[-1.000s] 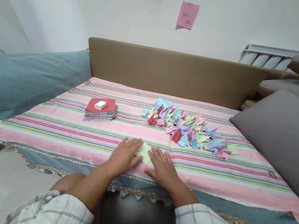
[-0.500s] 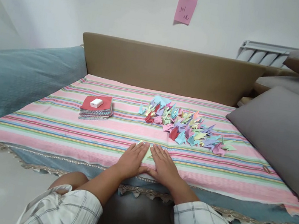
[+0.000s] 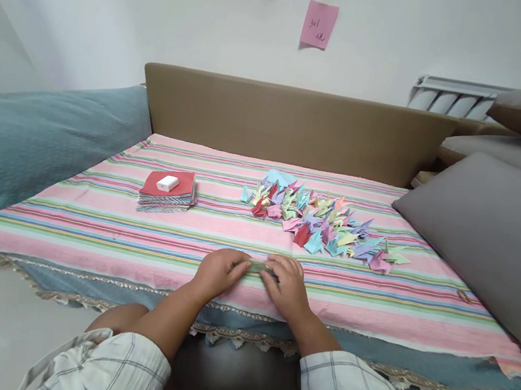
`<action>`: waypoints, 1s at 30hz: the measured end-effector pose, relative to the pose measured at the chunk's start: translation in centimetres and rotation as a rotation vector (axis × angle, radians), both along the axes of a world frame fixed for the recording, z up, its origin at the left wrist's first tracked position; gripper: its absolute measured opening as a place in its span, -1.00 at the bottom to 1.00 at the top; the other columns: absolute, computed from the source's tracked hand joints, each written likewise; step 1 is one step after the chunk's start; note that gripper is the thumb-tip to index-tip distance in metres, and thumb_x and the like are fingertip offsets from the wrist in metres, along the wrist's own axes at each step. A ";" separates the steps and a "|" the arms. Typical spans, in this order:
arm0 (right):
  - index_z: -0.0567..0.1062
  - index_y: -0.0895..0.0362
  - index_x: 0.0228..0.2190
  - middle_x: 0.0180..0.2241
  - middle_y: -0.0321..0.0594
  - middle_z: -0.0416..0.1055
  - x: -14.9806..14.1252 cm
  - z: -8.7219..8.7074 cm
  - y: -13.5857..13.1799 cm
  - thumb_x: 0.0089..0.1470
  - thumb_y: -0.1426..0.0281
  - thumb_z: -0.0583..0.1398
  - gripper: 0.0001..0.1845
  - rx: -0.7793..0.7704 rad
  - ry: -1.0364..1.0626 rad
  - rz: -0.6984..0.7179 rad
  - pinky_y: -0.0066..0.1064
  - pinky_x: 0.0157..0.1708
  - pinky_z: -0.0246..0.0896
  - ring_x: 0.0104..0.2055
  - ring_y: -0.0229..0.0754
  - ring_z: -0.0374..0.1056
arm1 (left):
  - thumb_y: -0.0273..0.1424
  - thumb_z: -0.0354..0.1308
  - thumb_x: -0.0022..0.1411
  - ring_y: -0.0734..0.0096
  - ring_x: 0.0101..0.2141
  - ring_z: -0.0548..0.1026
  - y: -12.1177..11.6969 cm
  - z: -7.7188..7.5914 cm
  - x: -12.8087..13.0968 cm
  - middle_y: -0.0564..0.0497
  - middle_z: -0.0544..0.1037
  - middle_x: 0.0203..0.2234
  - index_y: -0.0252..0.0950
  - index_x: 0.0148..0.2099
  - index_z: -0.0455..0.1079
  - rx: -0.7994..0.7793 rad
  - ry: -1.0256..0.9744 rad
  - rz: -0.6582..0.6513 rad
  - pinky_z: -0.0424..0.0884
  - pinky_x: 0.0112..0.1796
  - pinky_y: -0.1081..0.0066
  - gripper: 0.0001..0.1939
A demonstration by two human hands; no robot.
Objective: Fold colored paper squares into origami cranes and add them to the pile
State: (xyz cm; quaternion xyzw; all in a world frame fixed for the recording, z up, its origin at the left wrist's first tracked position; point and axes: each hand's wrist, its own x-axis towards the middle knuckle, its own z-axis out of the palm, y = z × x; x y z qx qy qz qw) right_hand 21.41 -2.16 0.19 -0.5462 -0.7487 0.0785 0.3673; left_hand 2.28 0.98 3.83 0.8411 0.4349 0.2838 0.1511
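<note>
Between my two hands is a small piece of pale green folded paper [image 3: 257, 266], blurred by motion, so its exact folds cannot be made out. My left hand [image 3: 221, 273] pinches its left end with thumb and fingers. At the right end, the thumb and curled fingers of my right hand [image 3: 288, 287] close on the same paper. Beyond my right hand lies a heap of folded paper cranes [image 3: 320, 222] in several colours. To the left, a stack of square paper sheets [image 3: 167, 199] with a red top sheet carries a small white block [image 3: 167, 183].
A striped pink cloth [image 3: 86, 219] covers the sofa seat. The brown backrest [image 3: 277, 121] stands behind, a blue-covered armrest [image 3: 52, 127] at left, and a grey cushion [image 3: 492, 240] at right. A small brown loop [image 3: 464, 296] lies near the cushion. A pink note [image 3: 319, 25] hangs on the wall.
My hands were lying flat over the green paper with fingers stretched. Now the fingers are curled and grip the paper from both ends. The view has tilted slightly upward.
</note>
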 end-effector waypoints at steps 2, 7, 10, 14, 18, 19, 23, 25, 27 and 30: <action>0.45 0.09 -0.20 -0.20 -0.17 0.47 0.0 0.1 0.3 0.09 0.22 0.09 -0.71 -0.048 0.232 -0.006 -0.22 -0.04 0.16 -0.12 -0.12 0.34 | -0.23 0.00 0.18 0.36 -0.35 0.50 0.1 0.1 0.2 0.02 0.58 -0.38 -0.27 -0.27 0.47 -0.161 -0.220 0.055 0.39 -0.34 0.43 -0.71; 0.42 0.12 -0.14 -0.31 -0.18 0.47 0.4 0.3 1.0 0.05 0.24 0.12 -0.65 -0.075 0.410 -0.067 -0.30 -0.26 0.27 -0.29 -0.14 0.37 | -0.26 0.06 0.11 0.32 -0.36 0.51 1.1 -0.2 0.3 0.01 0.59 -0.36 -0.29 -0.21 0.47 -0.344 -0.329 0.233 0.37 -0.36 0.43 -0.71; 0.49 0.09 -0.24 -0.21 -0.14 0.45 0.2 0.3 1.1 0.07 0.32 0.11 -0.77 0.097 0.144 -0.009 -0.23 -0.09 0.16 -0.13 -0.09 0.31 | -0.29 0.05 0.12 0.28 -0.26 0.50 1.4 -0.3 0.5 0.01 0.58 -0.26 -0.21 -0.10 0.45 -0.280 -0.128 0.330 0.34 -0.30 0.41 -0.69; 0.50 0.07 -0.23 -0.20 -0.19 0.47 -0.5 -0.3 1.2 0.09 0.36 0.11 -0.78 0.048 -0.054 0.061 -0.23 -0.10 0.13 -0.13 -0.10 0.29 | -0.26 0.03 0.15 0.25 -0.24 0.49 1.5 0.0 0.4 0.01 0.58 -0.26 -0.14 -0.07 0.43 -0.216 0.093 0.342 0.31 -0.29 0.39 -0.68; 0.50 0.07 -0.23 -0.18 -0.20 0.46 -0.9 -1.0 1.4 0.10 0.36 0.12 -0.78 -0.009 -0.113 0.014 -0.24 -0.11 0.11 -0.14 -0.10 0.27 | -0.29 -0.04 0.19 0.28 -0.22 0.46 1.7 0.4 -0.8 -0.01 0.55 -0.23 -0.20 -0.10 0.43 -0.134 0.076 0.378 0.30 -0.27 0.40 -0.69; 0.50 0.07 -0.23 -0.18 -0.20 0.46 -0.9 -1.0 1.5 0.10 0.35 0.11 -0.78 -0.015 -0.120 0.012 -0.25 -0.11 0.11 -0.14 -0.10 0.27 | -0.36 -0.05 0.18 0.30 -0.23 0.45 1.8 0.4 -1.2 0.00 0.55 -0.25 -0.20 -0.14 0.44 -0.134 0.074 0.373 0.29 -0.27 0.41 -0.72; 0.50 0.07 -0.23 -0.17 -0.20 0.46 -0.9 -1.0 1.5 0.10 0.35 0.11 -0.78 -0.025 -0.128 0.005 -0.25 -0.11 0.09 -0.14 -0.09 0.27 | -0.48 0.02 0.05 0.33 -0.25 0.44 1.9 0.6 -2.3 0.05 0.55 -0.33 -0.20 -0.30 0.47 -0.165 0.130 0.300 0.28 -0.27 0.43 -0.79; 0.50 0.07 -0.22 -0.17 -0.20 0.45 -0.9 -1.0 1.4 0.10 0.35 0.11 -0.78 -0.026 -0.127 0.002 -0.25 -0.11 0.09 -0.14 -0.09 0.27 | -0.47 0.05 0.03 0.32 -0.23 0.44 1.8 0.7 -2.4 0.05 0.55 -0.34 -0.19 -0.33 0.47 -0.181 0.148 0.281 0.29 -0.25 0.43 -0.81; 0.50 0.07 -0.22 -0.16 -0.21 0.45 -0.9 -1.0 1.4 0.10 0.35 0.11 -0.78 -0.029 -0.127 0.001 -0.26 -0.11 0.09 -0.14 -0.09 0.27 | -0.45 0.07 0.03 0.29 -0.18 0.43 1.7 0.8 -2.1 0.06 0.55 -0.33 -0.18 -0.34 0.48 -0.204 0.153 0.282 0.29 -0.21 0.41 -0.82; 0.50 0.06 -0.22 -0.16 -0.22 0.45 -1.0 -0.9 1.4 0.09 0.35 0.12 -0.78 -0.029 -0.125 0.000 -0.26 -0.10 0.09 -0.13 -0.10 0.27 | -0.42 0.10 0.02 0.25 -0.06 0.39 1.6 0.8 -1.6 0.06 0.54 -0.23 -0.16 -0.34 0.48 -0.225 0.139 0.306 0.27 -0.13 0.37 -0.85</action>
